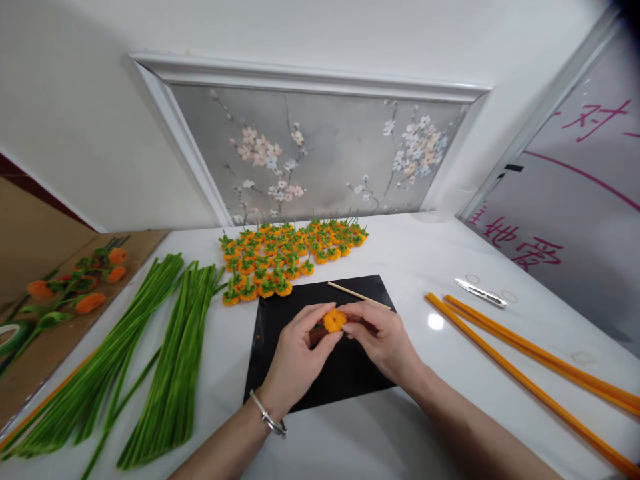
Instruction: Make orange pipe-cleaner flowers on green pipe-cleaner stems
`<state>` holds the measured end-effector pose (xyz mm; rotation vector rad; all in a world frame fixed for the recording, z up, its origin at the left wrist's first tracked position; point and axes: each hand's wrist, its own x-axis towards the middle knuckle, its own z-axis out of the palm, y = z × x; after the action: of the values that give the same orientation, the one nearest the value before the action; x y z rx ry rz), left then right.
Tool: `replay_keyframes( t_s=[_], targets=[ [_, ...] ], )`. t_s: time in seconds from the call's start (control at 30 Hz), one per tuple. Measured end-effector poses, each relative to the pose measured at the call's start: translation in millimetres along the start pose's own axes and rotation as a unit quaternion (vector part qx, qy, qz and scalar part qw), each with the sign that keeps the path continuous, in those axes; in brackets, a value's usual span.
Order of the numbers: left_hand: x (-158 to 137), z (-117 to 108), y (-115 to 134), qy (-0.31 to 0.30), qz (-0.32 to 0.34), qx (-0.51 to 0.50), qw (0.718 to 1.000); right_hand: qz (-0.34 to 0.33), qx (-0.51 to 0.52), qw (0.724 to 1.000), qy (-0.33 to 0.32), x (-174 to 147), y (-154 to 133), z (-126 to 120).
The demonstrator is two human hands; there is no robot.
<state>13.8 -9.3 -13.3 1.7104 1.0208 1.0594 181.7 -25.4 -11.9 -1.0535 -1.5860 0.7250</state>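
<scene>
A small orange fuzzy flower head sits between the two hands, raised over a black rectangular board. The left hand pinches its left side between thumb and fingers; the right hand closes on its right edge, though what lies behind those fingertips is hidden. The likeliest trouble is in the grip: squeezing too hard could flatten the soft petals, and uneven pulling from the two sides could skew the round shape or loosen it. If one pinch slackens, the piece could slip and drop onto the board.

A thin pale wooden stick lies at the board's far edge, just beyond the right hand — a knuckle could nudge it rolling. Dense rows of orange-and-green flower pieces reach the board's far left corner, so a wide sweep that way might topple some. Bundles of long green fuzzy stems crowd the left of the white glossy surface; long orange fuzzy strips and silver metal snips lie to the right, well apart from the fingers.
</scene>
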Motion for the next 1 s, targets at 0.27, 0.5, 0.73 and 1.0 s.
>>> replay_keyframes(
  t_s=[0.27,0.5,0.73,1.0],
  targets=[
    [4.6,-3.7,9.4,-0.030,-0.064,-0.138,0.988,0.041,0.077,0.996,0.022,-0.9,2.7,-1.4],
    [3.1,-3.0,12.6,-0.006,-0.093,-0.171,0.981,-0.108,-0.099,0.987,0.070,-2.7,-4.5,-0.1],
    [3.1,-2.5,11.6,0.007,-0.110,-0.184,0.977,-0.120,-0.130,0.981,0.075,-2.1,-5.4,-0.4],
    [2.1,5.6,10.9,0.064,-0.046,-0.151,0.985,-0.183,-0.200,0.959,0.081,-6.4,-2.7,4.6]
  ],
)
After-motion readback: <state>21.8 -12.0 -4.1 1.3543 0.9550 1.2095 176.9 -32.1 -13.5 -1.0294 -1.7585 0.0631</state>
